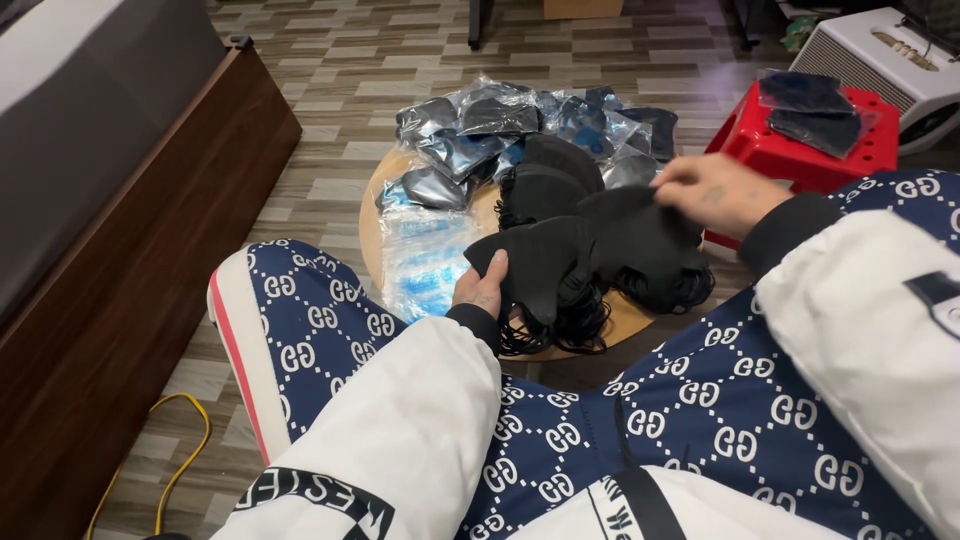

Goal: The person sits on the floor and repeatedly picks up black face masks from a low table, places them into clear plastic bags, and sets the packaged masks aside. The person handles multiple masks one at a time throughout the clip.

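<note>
My left hand (481, 287) grips the lower edge of a stack of black face masks (540, 262) with looped ear straps, resting on a small round wooden table (372, 215). My right hand (713, 192) pinches the top of another black mask (635, 232) beside that stack. Behind them lies a further heap of black masks (545, 180). A pile of masks sealed in clear plastic bags (500, 130) covers the far part of the table. A stack of empty clear bags with blue print (422, 260) lies just left of my left hand.
A red plastic stool (795, 155) at the right carries two bagged masks (812, 110). A white appliance (890, 55) stands behind it. A dark wooden cabinet (110, 270) runs along the left. A yellow cable (180, 440) lies on the wood-pattern floor. My patterned legs fill the foreground.
</note>
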